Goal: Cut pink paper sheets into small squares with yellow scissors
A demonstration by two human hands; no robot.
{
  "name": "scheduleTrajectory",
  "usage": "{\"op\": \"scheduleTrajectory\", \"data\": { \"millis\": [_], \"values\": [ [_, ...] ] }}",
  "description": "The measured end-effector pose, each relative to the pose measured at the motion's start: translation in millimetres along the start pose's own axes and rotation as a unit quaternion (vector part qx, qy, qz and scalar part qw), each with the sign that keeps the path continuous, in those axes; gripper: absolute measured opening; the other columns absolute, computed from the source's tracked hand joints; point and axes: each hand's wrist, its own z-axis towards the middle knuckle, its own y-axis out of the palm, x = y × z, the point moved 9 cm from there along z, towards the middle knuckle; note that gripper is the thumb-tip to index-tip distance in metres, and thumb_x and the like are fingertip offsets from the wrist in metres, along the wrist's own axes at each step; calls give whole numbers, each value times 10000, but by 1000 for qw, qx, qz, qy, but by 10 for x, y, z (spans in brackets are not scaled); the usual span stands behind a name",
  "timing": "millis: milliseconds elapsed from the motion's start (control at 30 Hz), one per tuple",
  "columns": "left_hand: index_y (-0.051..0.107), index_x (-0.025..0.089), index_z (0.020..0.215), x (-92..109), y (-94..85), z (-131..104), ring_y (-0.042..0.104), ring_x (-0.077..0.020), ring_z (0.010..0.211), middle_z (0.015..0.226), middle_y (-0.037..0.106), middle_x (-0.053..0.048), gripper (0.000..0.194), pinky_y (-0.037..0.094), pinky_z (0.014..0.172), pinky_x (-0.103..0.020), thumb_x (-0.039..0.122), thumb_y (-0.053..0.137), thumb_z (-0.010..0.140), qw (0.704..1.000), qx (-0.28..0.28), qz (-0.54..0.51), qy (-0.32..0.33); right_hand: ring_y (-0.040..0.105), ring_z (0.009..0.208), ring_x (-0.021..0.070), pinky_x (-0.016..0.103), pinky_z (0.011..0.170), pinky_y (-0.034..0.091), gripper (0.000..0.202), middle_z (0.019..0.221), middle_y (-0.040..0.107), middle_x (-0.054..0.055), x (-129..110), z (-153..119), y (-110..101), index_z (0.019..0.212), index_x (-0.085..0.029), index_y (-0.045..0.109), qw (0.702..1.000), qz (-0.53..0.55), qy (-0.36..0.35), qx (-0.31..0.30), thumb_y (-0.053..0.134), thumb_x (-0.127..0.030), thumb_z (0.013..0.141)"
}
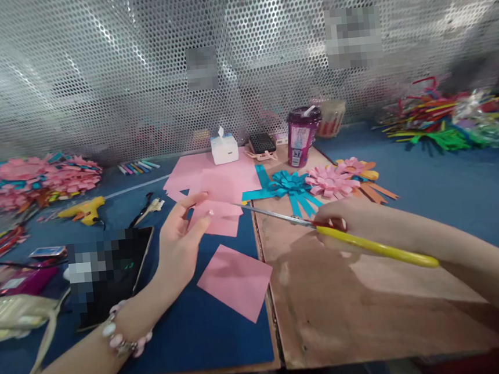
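Between thumb and fingers, my left hand (pixel 182 239) grips a piece of pink paper (pixel 223 215) above the table. My right hand (pixel 335 217) is closed around the scissors (pixel 377 247), which have long yellow handles. Their metal blades point left, and the tips reach the right edge of the held paper. Whether the blades are apart is too fine to make out. A loose pink paper square (pixel 237 282) lies below my hands on the blue surface. Larger pink sheets (pixel 182 172) lie behind the held piece.
Blue and pink paper flowers (pixel 331 181) lie beyond my right hand, near a purple cup (pixel 303 138) and a tissue box (pixel 224 149). Left are a tablet (pixel 138 266), a yellow glue gun (pixel 86 210) and a flower pile (pixel 41 176). Pipe cleaners (pixel 436 118) lie far right.
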Motion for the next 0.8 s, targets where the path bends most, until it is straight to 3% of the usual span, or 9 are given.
{"op": "scheduleTrajectory", "data": {
  "millis": [267, 467, 800],
  "values": [
    [636, 226, 1119, 27, 180, -190, 615, -178, 936, 1260, 595, -65, 326, 510, 599, -222, 264, 670, 797, 997, -68, 37, 2, 583, 635, 185, 252, 546, 383, 235, 729, 692, 46, -53, -21, 69, 771, -202, 688, 996, 56, -10, -62, 520, -364, 801],
    [630, 239, 1128, 64, 182, -228, 591, -208, 1059, 1275, 583, -62, 322, 554, 653, -231, 261, 659, 808, 997, -69, 38, 6, 564, 603, 180, 248, 509, 363, 206, 710, 680, 60, -62, -22, 83, 758, -190, 683, 996, 57, -7, -69, 538, -336, 772],
    [638, 254, 1118, 45, 197, -245, 602, -162, 1011, 1263, 600, -38, 315, 514, 663, -192, 253, 685, 807, 996, -77, 49, 15, 560, 594, 169, 241, 513, 356, 147, 716, 679, 42, -31, -29, 104, 747, -210, 676, 996, 54, 0, -65, 547, -282, 749]
  ]
}}
